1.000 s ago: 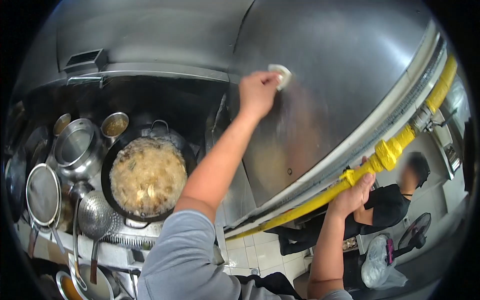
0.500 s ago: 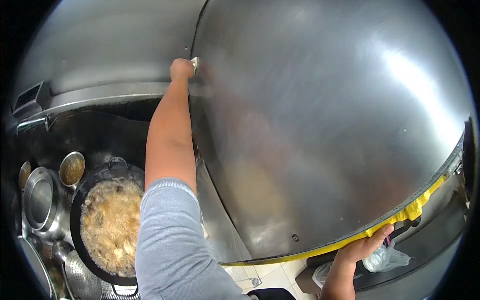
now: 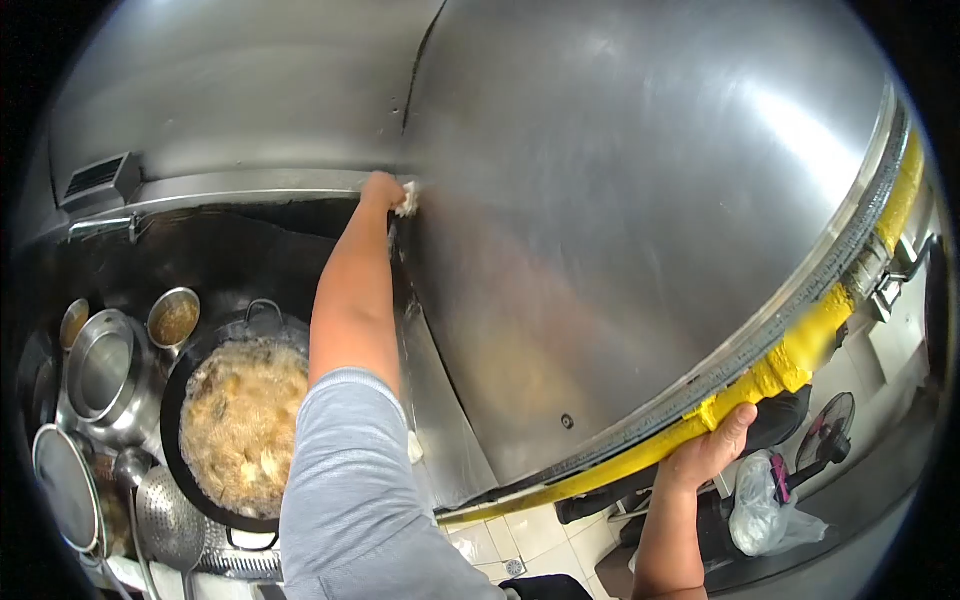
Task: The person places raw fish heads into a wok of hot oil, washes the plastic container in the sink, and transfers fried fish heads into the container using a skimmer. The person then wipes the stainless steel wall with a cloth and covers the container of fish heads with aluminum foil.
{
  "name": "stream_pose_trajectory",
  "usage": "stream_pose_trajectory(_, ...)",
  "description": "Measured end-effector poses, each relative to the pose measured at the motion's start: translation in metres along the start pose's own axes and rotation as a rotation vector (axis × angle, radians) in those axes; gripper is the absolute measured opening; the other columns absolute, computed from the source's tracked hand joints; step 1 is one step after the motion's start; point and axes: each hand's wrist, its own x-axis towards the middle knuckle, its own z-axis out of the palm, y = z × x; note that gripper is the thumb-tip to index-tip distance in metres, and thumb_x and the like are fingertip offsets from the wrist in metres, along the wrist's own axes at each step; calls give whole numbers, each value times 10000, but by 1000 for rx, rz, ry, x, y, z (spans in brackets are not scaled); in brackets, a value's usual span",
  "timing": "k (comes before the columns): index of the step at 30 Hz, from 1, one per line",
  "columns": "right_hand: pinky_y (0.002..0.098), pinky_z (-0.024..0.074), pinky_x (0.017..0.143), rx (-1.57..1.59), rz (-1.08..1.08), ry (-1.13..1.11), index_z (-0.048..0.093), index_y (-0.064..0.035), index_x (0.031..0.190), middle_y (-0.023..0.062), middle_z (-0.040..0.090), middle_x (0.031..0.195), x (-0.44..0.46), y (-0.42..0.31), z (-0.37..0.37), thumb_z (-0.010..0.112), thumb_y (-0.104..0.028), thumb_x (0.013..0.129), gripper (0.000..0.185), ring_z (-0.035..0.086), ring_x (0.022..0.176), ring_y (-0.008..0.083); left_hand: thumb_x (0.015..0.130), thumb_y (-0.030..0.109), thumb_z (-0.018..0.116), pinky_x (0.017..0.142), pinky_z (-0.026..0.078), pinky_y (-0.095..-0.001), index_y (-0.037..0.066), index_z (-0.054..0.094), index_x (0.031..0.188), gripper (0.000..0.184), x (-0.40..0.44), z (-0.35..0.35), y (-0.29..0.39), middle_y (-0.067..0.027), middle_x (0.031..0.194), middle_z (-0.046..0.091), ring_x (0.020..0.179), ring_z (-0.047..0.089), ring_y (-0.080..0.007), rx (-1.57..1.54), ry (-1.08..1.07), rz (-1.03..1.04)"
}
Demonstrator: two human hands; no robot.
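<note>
My left hand (image 3: 382,190) reaches out at arm's length, fingers closed on a crumpled white cloth (image 3: 408,199). It presses the cloth against the left edge of a large, shiny stainless-steel panel (image 3: 620,200), level with a metal ledge. Yellow wrapping (image 3: 770,375) covers part of the panel's lower right rim. On that rim rests my right hand (image 3: 708,458), thumb up along the yellow and the other fingers mostly hidden behind it. Below my left forearm, a black wok (image 3: 175,440) holds bubbling oil with golden food frying in it.
Left of the wok stand metal bowls (image 3: 100,375), ladles (image 3: 174,318), a perforated skimmer (image 3: 170,520) and a round strainer (image 3: 65,490). At lower right are a clear plastic bag (image 3: 755,510) and a small fan (image 3: 828,430). Pale floor tiles (image 3: 540,540) show below the panel.
My left hand has moved down with the cloth along the panel's left edge to the ledge. My right hand stays at the yellow rim. The view has shifted, showing more at the right.
</note>
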Motion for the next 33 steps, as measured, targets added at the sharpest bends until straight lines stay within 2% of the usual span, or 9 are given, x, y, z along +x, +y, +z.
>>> stream_pose_trajectory(4, 286, 379, 925, 50, -43, -48, 439, 58, 1279, 98, 536, 1136, 6, 2, 9, 461, -460, 965, 607, 492, 1020, 151, 691, 274, 637, 744, 517, -397, 77, 733, 757, 229, -54, -7, 19, -172, 802, 676, 809, 665, -319, -349, 333, 95)
stream_pose_trajectory(7, 290, 381, 926, -37, -57, -21, 422, 66, 1290, 107, 533, 1147, 5, -2, 8, 457, -438, 973, 597, 499, 1009, 155, 750, 147, 623, 706, 517, -379, 62, 730, 811, 150, -222, -37, 79, -208, 828, 667, 805, 677, -313, -860, 447, 73)
stream_pose_trajectory(10, 286, 433, 888, -30, -59, -10, 431, 81, 1279, 127, 511, 1167, 6, 4, 5, 472, -369, 982, 540, 521, 1057, 184, 785, 92, 650, 648, 497, -322, 14, 715, 925, 173, -354, -37, 137, -167, 813, 675, 723, 660, -219, -932, 632, 247)
stream_pose_trajectory(14, 325, 443, 910, -81, -98, -16, 550, 95, 1155, 137, 436, 1223, 6, -2, 8, 499, -325, 978, 459, 514, 1144, 254, 784, 33, 666, 684, 501, -304, 37, 726, 923, 152, -447, -48, 188, -110, 869, 684, 791, 645, -208, -1086, 775, 440)
stream_pose_trajectory(26, 360, 400, 983, -125, -180, -29, 549, 103, 1175, 145, 406, 1250, 10, -6, 13, 478, -252, 990, 406, 512, 1150, 267, 753, 10, 664, 705, 497, -323, 50, 722, 897, 161, -456, -108, 222, -90, 808, 657, 768, 620, -230, -959, 968, 790)
stream_pose_trajectory(28, 369, 395, 991, -113, -190, -53, 543, 103, 1183, 145, 403, 1252, 9, -4, 12, 475, -245, 991, 403, 509, 1152, 269, 772, 46, 659, 709, 502, -334, 50, 722, 893, 137, -439, -117, 218, -98, 811, 659, 773, 625, -241, -879, 994, 741)
stream_pose_trajectory(30, 274, 492, 817, -157, -229, -44, 500, 69, 1233, 119, 462, 1234, 10, 0, 11, 454, -285, 998, 427, 509, 1122, 198, 803, 103, 655, 720, 495, -299, 47, 723, 940, 164, -396, -133, 210, -136, 874, 675, 774, 647, -232, -948, 890, 576)
stream_pose_trajectory(32, 276, 484, 829, -166, -251, -47, 502, 66, 1228, 118, 464, 1232, 11, -3, 12, 458, -288, 997, 425, 505, 1130, 201, 810, 151, 680, 717, 490, -275, 46, 721, 977, 201, -347, -151, 193, -131, 881, 701, 780, 653, -165, -1064, 726, 378)
stream_pose_trajectory(33, 278, 476, 841, -177, -266, -50, 505, 64, 1224, 116, 465, 1231, 10, -4, 13, 462, -290, 995, 423, 502, 1137, 204, 811, 152, 667, 708, 499, -296, 36, 723, 942, 183, -312, -152, 182, -151, 861, 702, 773, 677, -214, -1111, 726, 348)
